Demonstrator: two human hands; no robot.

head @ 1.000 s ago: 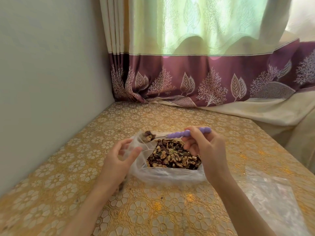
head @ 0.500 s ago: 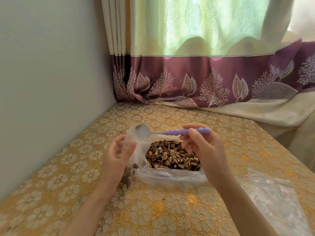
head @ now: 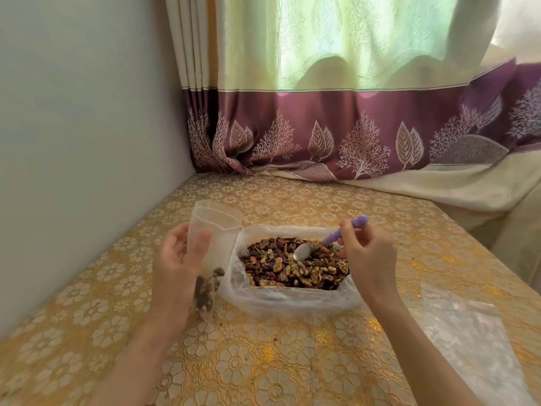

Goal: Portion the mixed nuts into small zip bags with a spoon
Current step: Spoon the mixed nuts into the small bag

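Observation:
My left hand (head: 178, 268) holds a small clear zip bag (head: 215, 230) upright, its mouth open at the top and a few nuts lying at its bottom. To its right a large clear plastic bag (head: 292, 300) lies open on the table, full of mixed nuts (head: 295, 271). My right hand (head: 369, 259) pinches the purple handle of a spoon (head: 304, 251). The spoon's metal bowl is empty and rests on top of the nuts.
A table (head: 263, 361) with a gold flower-patterned cloth stands in a corner. A grey wall (head: 87, 142) runs along the left and a purple and green curtain (head: 351, 127) hangs at the back. Spare clear zip bags (head: 468, 341) lie flat at the right front.
The spoon tipped its nuts into the small bag, then my right hand swung it right and down onto the nuts in the large bag. My left hand raised the small bag upright.

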